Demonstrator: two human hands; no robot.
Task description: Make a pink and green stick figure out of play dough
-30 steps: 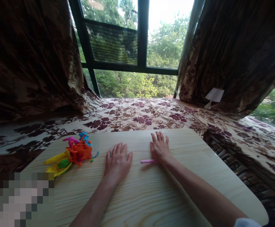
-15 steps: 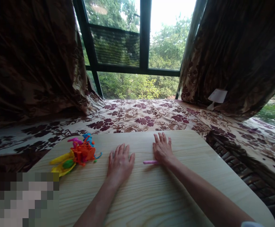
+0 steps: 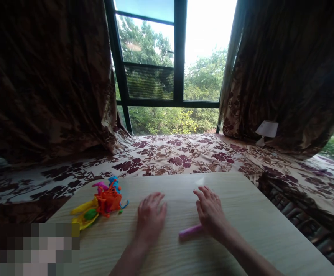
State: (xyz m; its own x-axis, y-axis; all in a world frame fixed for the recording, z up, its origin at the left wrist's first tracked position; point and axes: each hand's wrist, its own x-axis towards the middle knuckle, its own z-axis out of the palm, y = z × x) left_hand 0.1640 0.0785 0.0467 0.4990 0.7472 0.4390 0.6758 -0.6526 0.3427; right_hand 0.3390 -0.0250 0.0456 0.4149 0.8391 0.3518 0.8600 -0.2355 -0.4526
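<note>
My left hand [image 3: 151, 216] hovers or rests over the table's middle, fingers loosely stretched with nothing visible in them; it is somewhat blurred. To its right, my right hand [image 3: 211, 211] has its fingers spread and slightly bent. A pink-purple stick [image 3: 190, 232] lies between the hands, its right end hidden behind the heel of my right hand. Left of my left hand sits a group of colourful clay-like pieces: an orange spiky lump [image 3: 108, 201], a blue piece [image 3: 114, 183], a magenta piece [image 3: 100, 187] and a yellow, leaf-like piece [image 3: 85, 221] bearing a green lump [image 3: 90, 214].
The pale wooden table [image 3: 241, 214] has rounded corners. Beyond it lies a floral cloth [image 3: 181, 153] below a window, with dark curtains [image 3: 48, 76] at both sides. A small white lamp [image 3: 267, 129] stands at the right. A pixelated patch covers the lower left.
The view has tilted up, so the table sits lower. My right hand has lifted its fingers and shifted relative to the stick, which appears larger and more slanted. My left hand has moved slightly.
</note>
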